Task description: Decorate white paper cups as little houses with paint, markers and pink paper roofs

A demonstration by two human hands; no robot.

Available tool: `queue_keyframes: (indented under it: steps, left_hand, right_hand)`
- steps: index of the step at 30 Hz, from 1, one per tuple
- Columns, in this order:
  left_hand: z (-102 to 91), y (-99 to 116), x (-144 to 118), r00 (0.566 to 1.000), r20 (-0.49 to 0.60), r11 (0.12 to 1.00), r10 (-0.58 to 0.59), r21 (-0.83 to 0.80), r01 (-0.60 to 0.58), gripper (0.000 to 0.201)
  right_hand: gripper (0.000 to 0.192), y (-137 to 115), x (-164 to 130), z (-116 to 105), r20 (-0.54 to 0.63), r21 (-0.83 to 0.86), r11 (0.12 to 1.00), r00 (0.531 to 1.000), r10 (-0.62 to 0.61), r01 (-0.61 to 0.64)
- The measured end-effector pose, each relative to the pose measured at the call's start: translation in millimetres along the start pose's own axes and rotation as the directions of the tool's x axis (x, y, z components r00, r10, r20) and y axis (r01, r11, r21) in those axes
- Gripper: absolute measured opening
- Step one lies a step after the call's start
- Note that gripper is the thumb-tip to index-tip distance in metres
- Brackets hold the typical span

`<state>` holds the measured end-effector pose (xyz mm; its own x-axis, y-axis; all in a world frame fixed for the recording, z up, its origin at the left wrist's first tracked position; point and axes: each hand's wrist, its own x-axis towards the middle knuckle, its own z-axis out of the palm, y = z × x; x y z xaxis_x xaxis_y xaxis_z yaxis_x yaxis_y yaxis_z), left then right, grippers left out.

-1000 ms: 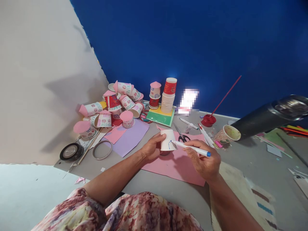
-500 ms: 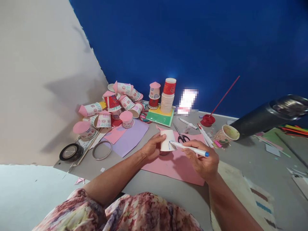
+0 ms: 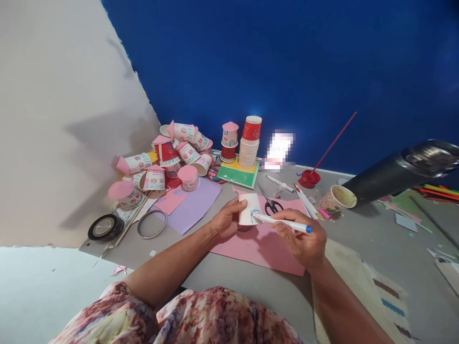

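A grey craft table [image 3: 229,282] stands against a deep blue wall [image 3: 287,62]. On a pink paper sheet [image 3: 261,246], the left hand [image 3: 225,220] is wrapped around an upturned white paper cup [image 3: 249,209]. The right hand [image 3: 303,241] pinches a blue-capped marker [image 3: 283,222], tip touching the cup's side. Black-handled scissors [image 3: 269,202] lie just behind; decorated cups [image 3: 168,155] are piled at the far left.

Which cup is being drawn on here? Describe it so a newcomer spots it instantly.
Start at the pink sheet on the grey table, in front of the blue wall. Above it, the left hand grips a white cup upside down while the right hand presses a blue-capped pen to its side. Unlike the patterned, pink-topped cups piled at left, it is plain.
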<state>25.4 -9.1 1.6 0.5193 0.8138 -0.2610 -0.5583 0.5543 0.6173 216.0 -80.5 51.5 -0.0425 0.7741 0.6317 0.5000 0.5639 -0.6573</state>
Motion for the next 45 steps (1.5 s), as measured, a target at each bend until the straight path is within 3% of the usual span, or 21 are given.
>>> queue_keyframes:
  steps: [20,45]
  left_hand:
    - [-2.5,-1.1,0.8,1.0,0.025,1.0,-0.018,-0.019,0.019,0.035]
    - [-4.7,-2.3,2.7,0.997,-0.01,0.997,-0.074,-0.001,0.074,0.034]
  right_hand:
    - [0.007,4.4,-1.3,-3.5,-0.098,-0.04,0.999,0.995,0.023,-0.027]
    - [0.012,-0.1,0.3,-2.6,-0.084,-0.081,0.996,0.996,0.036,-0.042]
